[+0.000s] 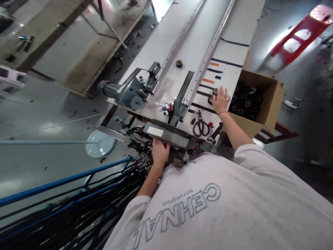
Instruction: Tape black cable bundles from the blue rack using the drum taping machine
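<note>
My left hand [160, 151] is closed at the near edge of a metal machine part [166, 134]; what its fingers hold is hidden. On the white table [192, 86], my right hand [221, 100] has its fingers spread over small black tape rolls [210, 100], touching them. Black-handled scissors [201, 127] lie nearer to me, beside a red round item [210, 124]. Black and orange strips [208, 81] are stuck along the table's right side. A bundle of wire ends [166, 107] rests left of a metal arm [183, 93]. Farther off stands another tape roll [179, 63].
A cardboard box [274, 104] of black rolls adjoins the table's right side. A motor unit [111, 89] is mounted at the left edge. Black cables hang on a blue rack [65, 181] at lower left. A white round stool [100, 143] and a red frame [301, 34] stand apart.
</note>
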